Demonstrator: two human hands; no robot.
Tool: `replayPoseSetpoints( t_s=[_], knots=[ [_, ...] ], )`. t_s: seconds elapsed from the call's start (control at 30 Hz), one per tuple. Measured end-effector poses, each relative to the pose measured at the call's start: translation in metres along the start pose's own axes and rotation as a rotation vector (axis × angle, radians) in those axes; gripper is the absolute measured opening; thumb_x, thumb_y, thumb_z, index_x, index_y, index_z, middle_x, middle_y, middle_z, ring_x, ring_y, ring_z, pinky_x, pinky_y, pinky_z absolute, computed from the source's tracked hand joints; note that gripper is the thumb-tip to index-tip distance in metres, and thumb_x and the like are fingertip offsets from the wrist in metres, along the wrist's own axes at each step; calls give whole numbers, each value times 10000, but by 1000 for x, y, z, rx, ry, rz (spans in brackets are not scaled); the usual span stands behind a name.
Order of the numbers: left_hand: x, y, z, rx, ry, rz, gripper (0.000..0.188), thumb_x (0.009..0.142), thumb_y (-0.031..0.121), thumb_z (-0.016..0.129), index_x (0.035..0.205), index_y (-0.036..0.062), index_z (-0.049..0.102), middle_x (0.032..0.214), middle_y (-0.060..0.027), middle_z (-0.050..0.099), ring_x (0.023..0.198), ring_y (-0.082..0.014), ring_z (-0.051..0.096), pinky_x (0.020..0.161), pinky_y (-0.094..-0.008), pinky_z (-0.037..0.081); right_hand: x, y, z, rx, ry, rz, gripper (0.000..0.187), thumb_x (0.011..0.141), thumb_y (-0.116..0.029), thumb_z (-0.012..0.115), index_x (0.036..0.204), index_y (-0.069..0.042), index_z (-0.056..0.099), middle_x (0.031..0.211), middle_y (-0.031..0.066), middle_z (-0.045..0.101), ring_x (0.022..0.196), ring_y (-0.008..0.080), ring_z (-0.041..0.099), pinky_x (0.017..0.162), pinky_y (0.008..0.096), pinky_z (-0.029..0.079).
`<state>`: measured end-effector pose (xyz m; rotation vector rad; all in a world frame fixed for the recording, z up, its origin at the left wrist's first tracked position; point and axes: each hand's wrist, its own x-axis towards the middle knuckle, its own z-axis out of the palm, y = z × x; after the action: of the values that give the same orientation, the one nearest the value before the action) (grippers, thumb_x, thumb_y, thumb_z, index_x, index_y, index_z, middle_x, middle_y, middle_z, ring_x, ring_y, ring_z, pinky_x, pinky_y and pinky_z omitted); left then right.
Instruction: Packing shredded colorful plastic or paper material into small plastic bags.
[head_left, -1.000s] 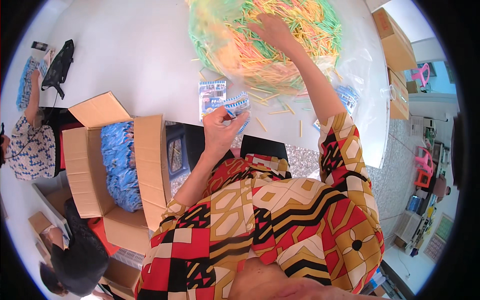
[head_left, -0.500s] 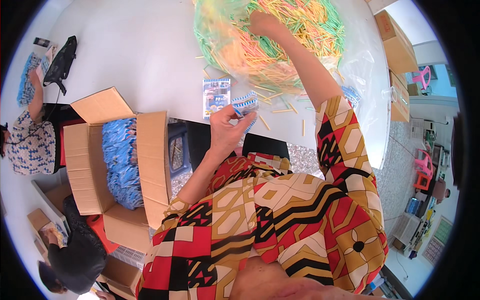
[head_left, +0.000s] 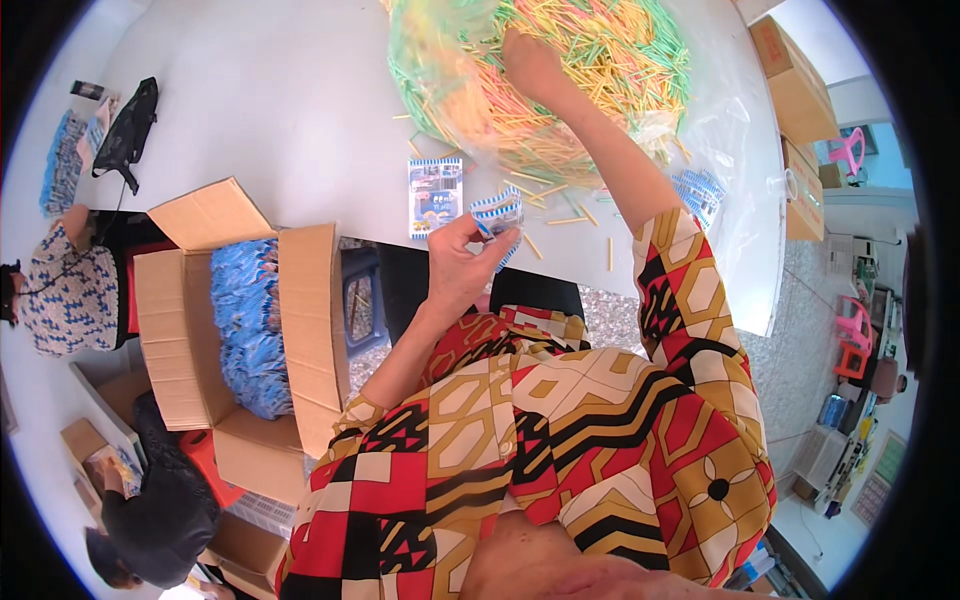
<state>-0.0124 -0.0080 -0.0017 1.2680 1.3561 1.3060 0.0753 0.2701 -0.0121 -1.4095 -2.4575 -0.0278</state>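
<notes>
My left hand (head_left: 462, 268) is closed on a small blue-and-white plastic packet (head_left: 497, 210), held upright above the table's near edge. At the far side, my right hand (head_left: 535, 72) reaches into a big heap of thin yellow, green and pink sticks (head_left: 615, 85); its fingertips are sunk among them, so their grip is hidden. A clear plastic bag (head_left: 425, 85) lies spread around the heap. Flat on the table, just left of the held packet, is another blue-and-white packet (head_left: 436, 198). Several loose sticks (head_left: 533, 246) are scattered near my left hand.
An open cardboard box (head_left: 312, 330) full of blue packets (head_left: 250, 340) stands at my left. More packets (head_left: 700, 195) lie right of my right forearm. A black bag (head_left: 128, 140) sits at the far left, near one co-worker (head_left: 75, 290); another (head_left: 165, 520) is lower left. Cartons (head_left: 795, 80) stand at right.
My right hand has drawn slightly nearer within the stick heap. My left hand still grips the packet. The left co-worker's hand has come back from the blue packets.
</notes>
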Motion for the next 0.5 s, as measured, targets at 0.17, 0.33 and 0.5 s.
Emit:
replayPoseSetpoints(
  t_s=[0.17, 0.33, 0.5],
  knots=[
    [0, -3, -1, 36, 36, 46, 191, 781, 93, 683, 945, -3, 670, 770, -46, 670, 652, -55, 565, 594, -219, 452, -3, 13, 4, 188, 75, 140, 227, 831, -117, 464, 1025, 1, 477, 776, 207, 609, 718, 336, 631, 650, 404, 506],
    [-1, 2, 2, -15, 18, -14, 211, 783, 88, 680, 967, -13, 661, 789, -54, 674, 678, -61, 588, 619, -223, 470, -8, 51, 18, 1425, 105, 104, 260, 886, -131, 504, 1115, -8, 491, 849, 75, 604, 738, 168, 592, 665, 307, 488],
    [-1, 1, 4, -13, 22, 24, 208, 787, 86, 679, 967, -16, 658, 794, -52, 674, 685, -64, 593, 629, -223, 475, -15, 66, 11, 1857, 2, 164, 232, 872, -55, 503, 1102, -26, 500, 944, 60, 598, 835, 160, 596, 741, 302, 504]
  ],
)
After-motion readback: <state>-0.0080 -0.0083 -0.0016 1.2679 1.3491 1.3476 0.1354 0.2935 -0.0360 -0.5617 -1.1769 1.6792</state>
